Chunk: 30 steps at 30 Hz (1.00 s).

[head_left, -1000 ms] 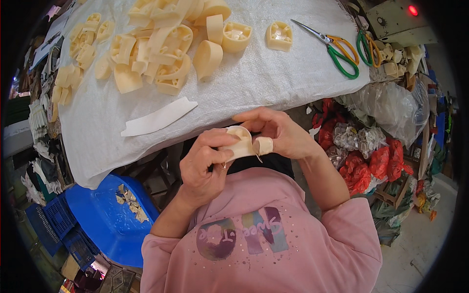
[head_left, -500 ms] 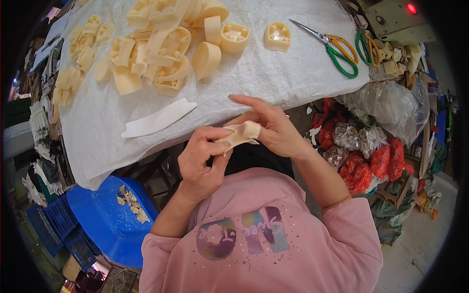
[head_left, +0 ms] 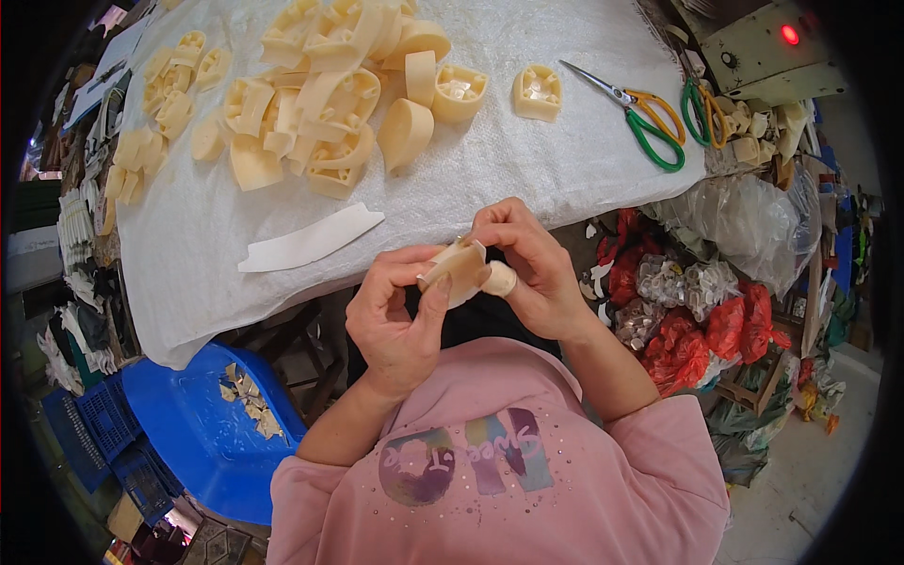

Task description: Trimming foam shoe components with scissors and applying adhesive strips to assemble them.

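Note:
Just off the table's near edge, I hold a cream plastic shoe heel with a thin pale edge along its right side. My left hand is closed on it, thumb in front and fingers behind. At its right end my right hand pinches the upper edge between thumb and fingers; a cream wrapping covers that thumb's tip. The fingers hide part of the heel. On the white woven cloth a white curved strip lies flat, left of my hands.
Beyond the strip stands a pile of cream heels, with a single heel to its right. Scissors with green and orange handles lie at the far right. A blue plastic basin holds scraps at lower left; red bags lie at right.
The heel has been turned, and a broader face of it now shows. My right hand's outstretched fingers have curled in to the heel's upper edge; my left hand has kept its hold.

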{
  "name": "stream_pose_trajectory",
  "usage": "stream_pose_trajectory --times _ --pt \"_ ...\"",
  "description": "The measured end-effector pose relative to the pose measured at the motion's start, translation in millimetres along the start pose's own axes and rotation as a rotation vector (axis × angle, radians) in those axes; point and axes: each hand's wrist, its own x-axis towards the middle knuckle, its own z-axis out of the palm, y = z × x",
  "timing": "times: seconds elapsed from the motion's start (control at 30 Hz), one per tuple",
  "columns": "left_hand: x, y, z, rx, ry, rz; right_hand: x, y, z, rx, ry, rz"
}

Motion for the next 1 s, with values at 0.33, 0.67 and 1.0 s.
stream_pose_trajectory --times 0.33,0.67,1.0 --pt "-4 2 1 0.196 0.0 0.098 -5 -18 0 -0.438 0.092 -0.118" --pt "4 11 1 0.442 -0.061 0.231 -13 -16 4 -0.268 0.16 0.094" --pt "-4 0 -1 0.222 -0.016 0.019 -1 -13 -9 -0.225 -0.128 -0.036"
